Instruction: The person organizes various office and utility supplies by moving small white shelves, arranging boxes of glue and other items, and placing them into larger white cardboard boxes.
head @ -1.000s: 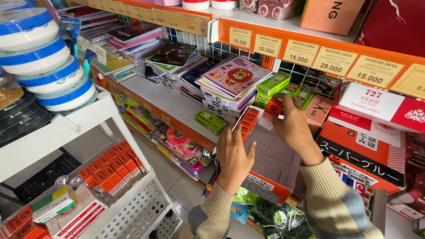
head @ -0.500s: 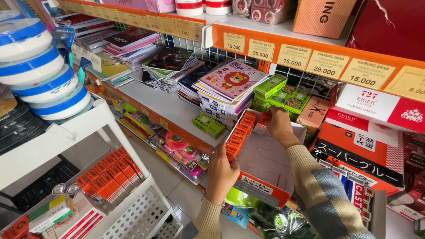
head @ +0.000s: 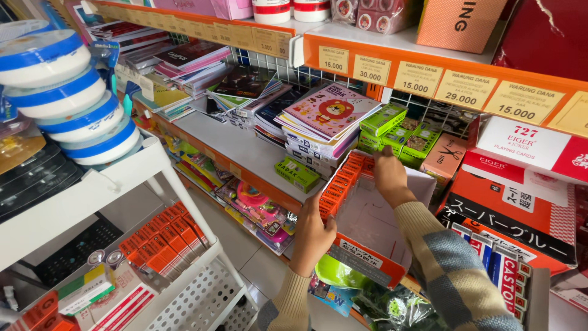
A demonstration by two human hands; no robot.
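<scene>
A shallow cardboard display box (head: 373,227) sits at the front edge of the grey shelf (head: 245,147), tilted toward the camera; its inside is plain white and largely bare, its front lip is orange with a printed label, and a single row of small orange packets (head: 342,182) stands along its left wall. The left hand (head: 312,236) holds the box at its near left corner, its grip closed around the wall just below the row of packets. The right hand (head: 389,178) is at the far end of the box, fingers curled down over the back wall by the last packets; whether it pinches a packet or only the cardboard cannot be told. Green boxes (head: 392,129) and a stack of notebooks (head: 324,119) lie just behind the box.
</scene>
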